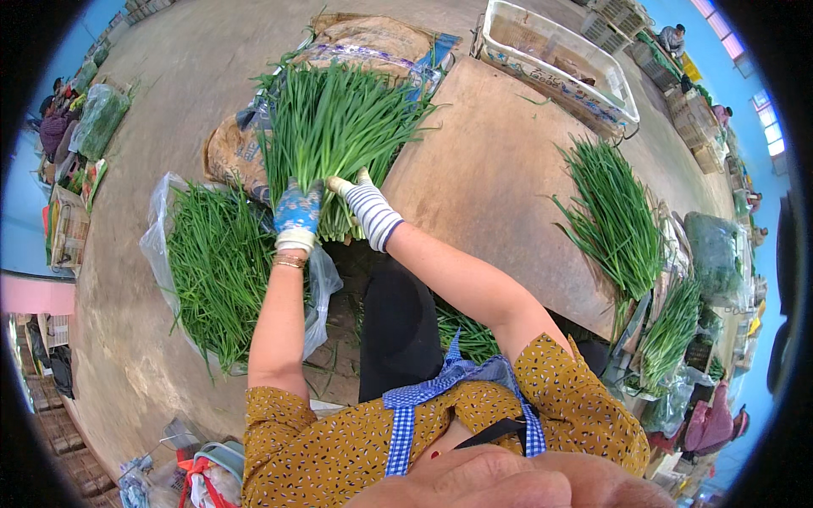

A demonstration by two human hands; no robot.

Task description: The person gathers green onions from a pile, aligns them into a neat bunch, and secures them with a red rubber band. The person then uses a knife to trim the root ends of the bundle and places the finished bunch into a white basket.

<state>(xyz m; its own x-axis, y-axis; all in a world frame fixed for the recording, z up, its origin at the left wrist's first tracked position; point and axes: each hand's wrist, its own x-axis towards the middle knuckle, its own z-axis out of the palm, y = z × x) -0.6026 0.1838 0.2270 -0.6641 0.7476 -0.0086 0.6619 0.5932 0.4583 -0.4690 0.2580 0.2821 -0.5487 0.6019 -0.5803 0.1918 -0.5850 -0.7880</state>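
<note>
In front of me a large heap of long green leafy stalks, seemingly garlic chives [343, 120], fans out away from me with its pale cut ends towards my lap. My left hand [298, 206], in a blue patterned glove with a white cuff, is closed around the base of some upper stalks. Beside it is my right hand [371, 206], in a white glove with dark stripes. Its thumb touches the same stalks from the right, while its other fingertips point away from me; how firmly they hold is hidden.
To the left, a clear plastic bag [162, 238] holds loose chives [219, 273]. A wooden board [489, 190] lies at right, with a chive bunch [613, 216] on its right edge. Beyond stand a white plastic crate [559, 82] and brown sacks [375, 38]. People sit along both walls.
</note>
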